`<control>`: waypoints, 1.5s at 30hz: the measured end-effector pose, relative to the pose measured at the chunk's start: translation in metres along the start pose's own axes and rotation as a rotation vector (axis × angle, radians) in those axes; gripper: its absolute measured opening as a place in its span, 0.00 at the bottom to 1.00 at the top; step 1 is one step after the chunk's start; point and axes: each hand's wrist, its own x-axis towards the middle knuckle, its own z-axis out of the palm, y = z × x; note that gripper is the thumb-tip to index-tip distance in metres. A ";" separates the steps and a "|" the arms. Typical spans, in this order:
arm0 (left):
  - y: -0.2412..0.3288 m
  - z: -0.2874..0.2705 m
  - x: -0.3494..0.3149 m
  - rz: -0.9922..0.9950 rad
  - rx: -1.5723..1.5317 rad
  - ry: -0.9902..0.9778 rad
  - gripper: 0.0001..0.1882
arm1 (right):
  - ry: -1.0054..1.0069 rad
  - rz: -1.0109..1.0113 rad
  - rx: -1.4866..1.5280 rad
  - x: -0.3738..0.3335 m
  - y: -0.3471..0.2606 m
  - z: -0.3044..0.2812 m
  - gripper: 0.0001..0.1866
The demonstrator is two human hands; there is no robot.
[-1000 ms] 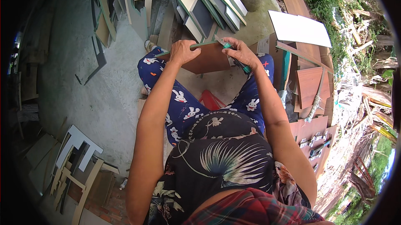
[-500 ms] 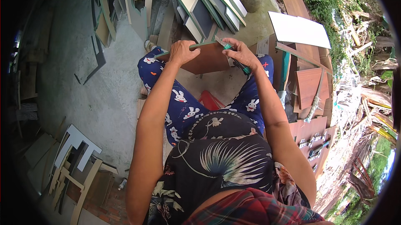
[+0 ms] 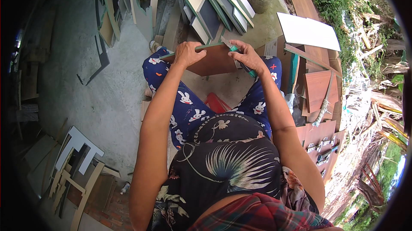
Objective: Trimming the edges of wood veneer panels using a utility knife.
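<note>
A brown board with a green edge along its top is propped upright between my knees. My left hand is closed over its upper edge, thumb on the brown face. At the board's right end my right hand grips a green and dark utility knife. The knife's blade end points up and left beside the top right corner, and its tail sticks out below my palm. Whether the blade touches the edge I cannot tell.
Several green-edged boards lean in a stack ahead. On the right lie a white panel, brown panels, a cord-wrapped stick and metal hinges. Cut-out offcuts stand at the lower left on concrete floor.
</note>
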 end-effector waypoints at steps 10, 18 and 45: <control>0.001 0.001 -0.002 -0.027 -0.033 0.002 0.17 | 0.007 0.023 -0.011 -0.015 -0.012 0.007 0.37; 0.006 0.004 -0.001 -0.001 -0.035 0.024 0.15 | 0.027 0.021 -0.065 -0.021 -0.023 0.007 0.36; 0.016 0.021 -0.004 0.084 0.023 0.069 0.15 | -0.022 0.089 -0.153 -0.013 -0.008 -0.020 0.32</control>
